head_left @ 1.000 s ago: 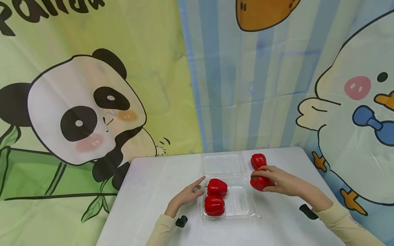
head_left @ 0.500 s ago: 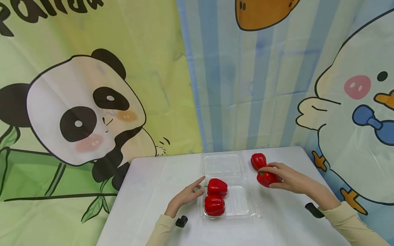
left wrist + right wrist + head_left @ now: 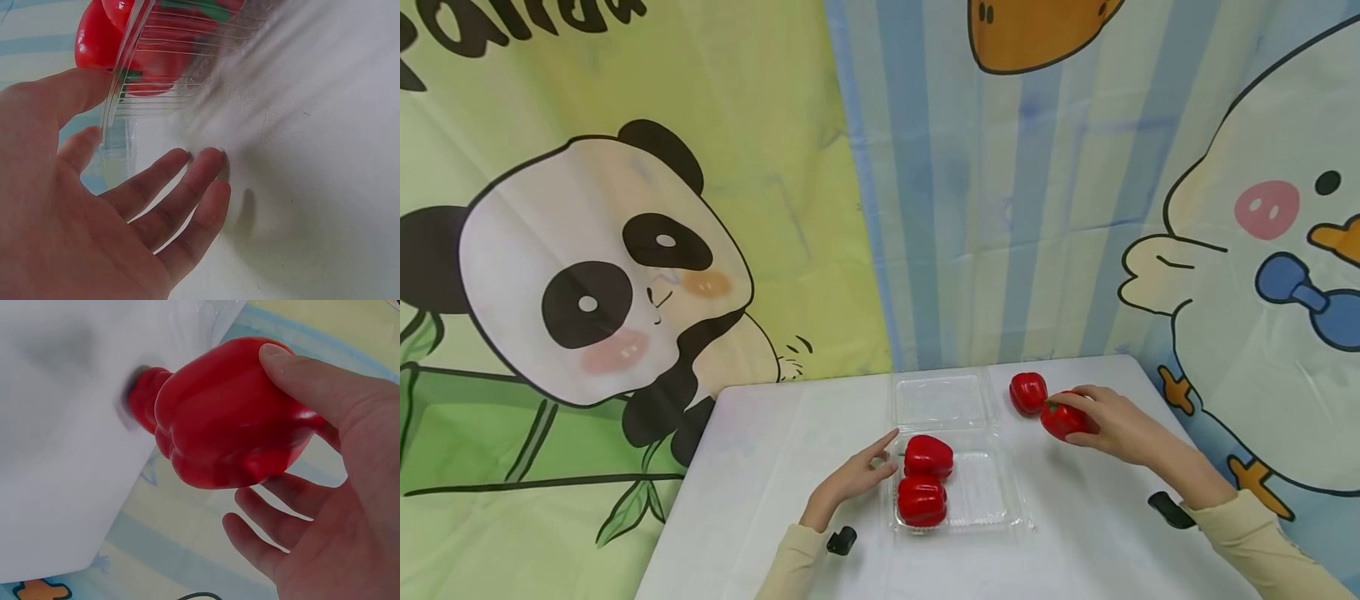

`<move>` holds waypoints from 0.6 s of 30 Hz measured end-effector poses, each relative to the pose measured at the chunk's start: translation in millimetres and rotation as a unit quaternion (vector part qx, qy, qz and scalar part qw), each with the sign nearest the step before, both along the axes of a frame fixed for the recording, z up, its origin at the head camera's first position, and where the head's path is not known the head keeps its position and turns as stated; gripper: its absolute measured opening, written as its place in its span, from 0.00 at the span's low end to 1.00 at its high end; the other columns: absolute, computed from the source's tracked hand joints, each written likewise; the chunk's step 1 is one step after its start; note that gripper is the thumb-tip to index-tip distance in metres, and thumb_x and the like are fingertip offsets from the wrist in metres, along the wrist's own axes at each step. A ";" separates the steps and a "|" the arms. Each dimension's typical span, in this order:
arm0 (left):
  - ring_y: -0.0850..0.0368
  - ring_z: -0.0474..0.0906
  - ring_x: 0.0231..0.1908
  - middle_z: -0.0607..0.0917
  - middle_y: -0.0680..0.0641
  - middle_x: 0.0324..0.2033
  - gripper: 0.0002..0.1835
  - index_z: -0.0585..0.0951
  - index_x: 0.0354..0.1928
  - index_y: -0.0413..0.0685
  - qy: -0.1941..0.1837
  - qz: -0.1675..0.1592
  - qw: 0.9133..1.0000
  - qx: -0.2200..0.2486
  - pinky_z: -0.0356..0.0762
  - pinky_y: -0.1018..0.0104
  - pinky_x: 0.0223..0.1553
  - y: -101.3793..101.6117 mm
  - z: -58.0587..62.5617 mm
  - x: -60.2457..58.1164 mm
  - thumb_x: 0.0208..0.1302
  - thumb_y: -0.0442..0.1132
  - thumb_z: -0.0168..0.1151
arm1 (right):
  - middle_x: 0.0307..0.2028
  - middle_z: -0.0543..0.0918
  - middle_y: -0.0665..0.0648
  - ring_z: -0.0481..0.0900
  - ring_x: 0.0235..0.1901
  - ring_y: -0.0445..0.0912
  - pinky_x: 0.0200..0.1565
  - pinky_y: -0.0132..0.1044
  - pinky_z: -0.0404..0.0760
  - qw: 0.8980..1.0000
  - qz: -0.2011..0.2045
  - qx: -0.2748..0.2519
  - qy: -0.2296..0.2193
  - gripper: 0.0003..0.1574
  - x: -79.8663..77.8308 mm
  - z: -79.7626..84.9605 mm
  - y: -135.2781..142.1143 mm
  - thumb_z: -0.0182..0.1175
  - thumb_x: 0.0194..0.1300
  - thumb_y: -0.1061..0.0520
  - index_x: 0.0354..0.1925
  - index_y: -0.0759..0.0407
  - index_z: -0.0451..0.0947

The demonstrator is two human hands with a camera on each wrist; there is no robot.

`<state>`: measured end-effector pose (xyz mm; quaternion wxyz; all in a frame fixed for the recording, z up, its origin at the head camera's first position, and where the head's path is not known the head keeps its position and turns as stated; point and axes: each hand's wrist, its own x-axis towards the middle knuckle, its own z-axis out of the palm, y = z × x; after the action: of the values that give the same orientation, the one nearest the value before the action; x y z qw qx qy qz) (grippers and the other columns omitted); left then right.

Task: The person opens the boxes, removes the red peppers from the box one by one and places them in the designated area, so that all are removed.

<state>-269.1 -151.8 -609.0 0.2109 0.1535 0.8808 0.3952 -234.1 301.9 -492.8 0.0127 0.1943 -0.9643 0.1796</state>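
Note:
My right hand [image 3: 1108,423] grips a red bell pepper [image 3: 231,415] between thumb and fingers, over the right part of the table. Just behind and left of it, another red bell pepper [image 3: 1027,393] lies on the table. Two more red bell peppers, one [image 3: 928,457] behind the other [image 3: 922,502], sit in the left half of a clear plastic clamshell box [image 3: 988,492]. At the box's left side is my left hand [image 3: 853,477]. In the left wrist view its thumb and index finger touch the box's rim, while the other fingers spread loosely near the tabletop.
The box's transparent lid [image 3: 942,402] lies folded back toward the rear of the white table [image 3: 790,450]. Cloth backdrops printed with a panda [image 3: 602,275] and a white duck [image 3: 1285,350] hang right behind the table.
My right hand has moved right and slightly back with its bell pepper, away from the box. The left hand and the peppers in the box stay where they were.

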 end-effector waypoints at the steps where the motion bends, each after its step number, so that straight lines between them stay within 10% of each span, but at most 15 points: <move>1: 0.43 0.79 0.54 0.76 0.38 0.63 0.36 0.58 0.78 0.70 0.000 0.000 1.000 0.001 0.77 0.37 0.57 0.0 0.0 0.1 0.71 0.53 0.58 | 0.54 0.79 0.66 0.74 0.53 0.64 0.35 0.46 0.87 1.000 -0.005 0.003 0.001 0.43 -0.8 -1.0 0.8 0.80 0.47 0.54 0.62 0.51 0.77; 18: 0.44 0.78 0.54 0.76 0.38 0.64 0.36 0.58 0.78 0.71 -0.001 0.004 1.000 0.000 0.78 0.37 0.57 -0.2 -1.7 0.5 0.71 0.54 0.58 | 0.53 0.77 0.72 0.74 0.51 0.67 0.34 0.49 0.87 0.996 -0.078 0.001 -0.039 0.45 -11.3 -21.7 15.5 0.79 0.50 0.48 0.64 0.56 0.75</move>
<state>-268.6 -151.9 -610.7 0.2101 0.1493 0.8811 0.3964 -245.4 317.3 -514.5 -0.0110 0.1118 -0.9764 0.1842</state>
